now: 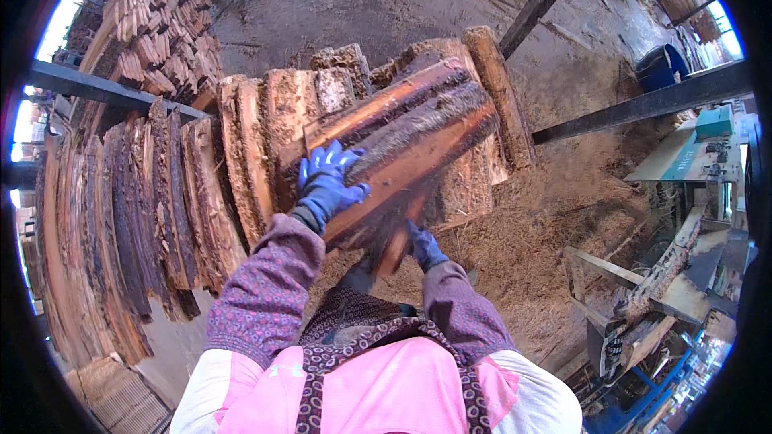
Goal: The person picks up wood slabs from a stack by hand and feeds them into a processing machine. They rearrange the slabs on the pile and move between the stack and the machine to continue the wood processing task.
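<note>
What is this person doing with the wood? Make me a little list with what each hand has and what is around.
Place: a yard with a sawdust floor
Left hand: in a blue glove, flat on top of a reddish bark slab
Right hand: in a blue glove, gripping the slab's near end from below
Slab: lies tilted over a row of slabs on edge
Left side: more stacked slabs behind a dark steel beam
Right side: green machine, blue barrel
</note>
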Demonstrator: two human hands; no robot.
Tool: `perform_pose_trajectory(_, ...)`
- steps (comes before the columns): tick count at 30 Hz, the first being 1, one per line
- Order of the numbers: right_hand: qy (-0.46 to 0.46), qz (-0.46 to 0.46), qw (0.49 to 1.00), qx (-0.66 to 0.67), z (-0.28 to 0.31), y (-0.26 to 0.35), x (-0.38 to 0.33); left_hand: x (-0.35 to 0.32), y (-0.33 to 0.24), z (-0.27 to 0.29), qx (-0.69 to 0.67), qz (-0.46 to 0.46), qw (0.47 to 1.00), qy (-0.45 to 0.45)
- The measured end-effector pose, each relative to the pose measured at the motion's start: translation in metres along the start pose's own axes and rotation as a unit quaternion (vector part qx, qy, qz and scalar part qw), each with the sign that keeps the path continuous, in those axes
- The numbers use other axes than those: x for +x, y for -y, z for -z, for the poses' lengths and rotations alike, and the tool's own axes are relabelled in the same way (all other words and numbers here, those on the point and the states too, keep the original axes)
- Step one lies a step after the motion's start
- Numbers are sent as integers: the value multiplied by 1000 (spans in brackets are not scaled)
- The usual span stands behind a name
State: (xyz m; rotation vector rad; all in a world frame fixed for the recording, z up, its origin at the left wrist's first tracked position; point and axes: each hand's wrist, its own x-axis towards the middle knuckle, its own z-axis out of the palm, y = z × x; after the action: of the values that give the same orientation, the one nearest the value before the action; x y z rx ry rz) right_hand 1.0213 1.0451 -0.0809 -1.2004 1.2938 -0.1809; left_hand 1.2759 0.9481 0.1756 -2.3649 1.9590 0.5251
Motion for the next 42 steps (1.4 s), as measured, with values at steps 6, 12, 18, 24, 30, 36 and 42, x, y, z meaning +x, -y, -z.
perform_pose_trajectory(6, -222, 270, 925, 150, 10, 152, -73, 38, 52, -10, -188, -24, 980, 64)
perform_pose_trajectory(12, -25, -112, 977, -179, 44, 246, -46, 127, 104, 16, -267, -37, 945, 185)
perform_pose_trajectory(18, -65, -139, 811, 564, 21, 167, 2, 212, 117, -34, -385, -122, 868, 288)
perform_pose_trajectory(24, -35, -25, 879, 475, 27, 119, 40, 243, 106, -82, -654, -64, 652, 379)
perform_pose_trajectory(30, -55, -1, 923, 380, 53, 148, 44, 190, 32, -34, -408, -109, 851, 312)
perform_pose_trajectory(36, 5, 37, 895, 445, 25, 130, 58, 191, 50, -62, -651, 136, 673, 324)
perform_pose_trajectory(42, 14, 73, 890, 450, 35, 146, 11, 111, 20, -43, -706, 42, 626, 327)
